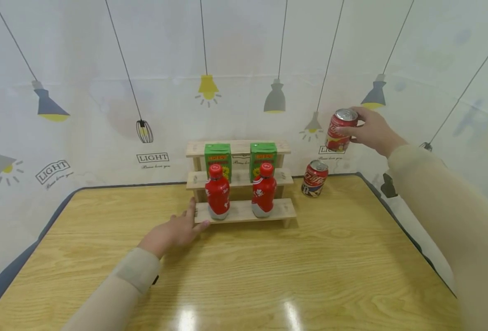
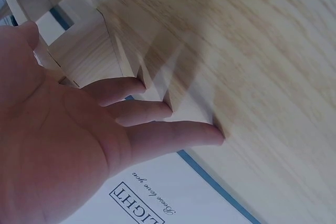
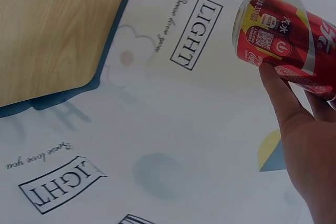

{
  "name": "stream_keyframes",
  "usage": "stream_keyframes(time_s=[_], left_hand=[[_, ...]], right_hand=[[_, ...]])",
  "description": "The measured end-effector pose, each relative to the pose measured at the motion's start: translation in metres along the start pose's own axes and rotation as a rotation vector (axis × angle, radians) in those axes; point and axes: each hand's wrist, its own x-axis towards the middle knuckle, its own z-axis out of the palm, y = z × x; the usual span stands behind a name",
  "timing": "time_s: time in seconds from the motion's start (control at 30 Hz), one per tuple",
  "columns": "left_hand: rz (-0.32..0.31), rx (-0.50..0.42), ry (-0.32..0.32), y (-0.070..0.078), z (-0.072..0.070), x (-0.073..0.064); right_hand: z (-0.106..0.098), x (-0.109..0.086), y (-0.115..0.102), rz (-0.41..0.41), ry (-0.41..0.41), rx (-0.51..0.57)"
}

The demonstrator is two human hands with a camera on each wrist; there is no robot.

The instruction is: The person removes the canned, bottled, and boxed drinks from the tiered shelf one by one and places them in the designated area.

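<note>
My right hand (image 1: pixel 374 131) grips a red soda can (image 1: pixel 338 133) in the air at the right, above the back of the table. In the right wrist view the same can (image 3: pixel 286 40) lies tilted across the fingers. A second soda can (image 1: pixel 315 179) stands upright on the table, just right of a three-step wooden rack (image 1: pixel 237 212). My left hand (image 1: pixel 179 230) is at the rack's lower left end, its fingers stretched. The left wrist view shows those straight fingers (image 2: pixel 178 135) with tips at the tabletop, beside the rack's wooden side.
Two red bottles (image 1: pixel 218 193) stand on the rack's bottom step. Behind them, two green drink cartons (image 1: pixel 263 158) stand on the middle step. A wall covering (image 1: pixel 244 46) with printed lamps rises behind the wooden table (image 1: pixel 244 276), whose edge is dark blue.
</note>
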Motion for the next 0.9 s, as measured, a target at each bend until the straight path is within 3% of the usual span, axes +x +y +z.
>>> stream_keyframes(time_s=[0.4, 0.9], left_hand=[[0.003, 0.003, 0.01, -0.003, 0.0, 0.003], [-0.012, 0.002, 0.009, -0.002, 0.0, 0.001]], right_hand=[[0.01, -0.014, 0.043, 0.033, -0.008, -0.001], [0.044, -0.025, 0.094, 0.119, -0.055, 0.057]])
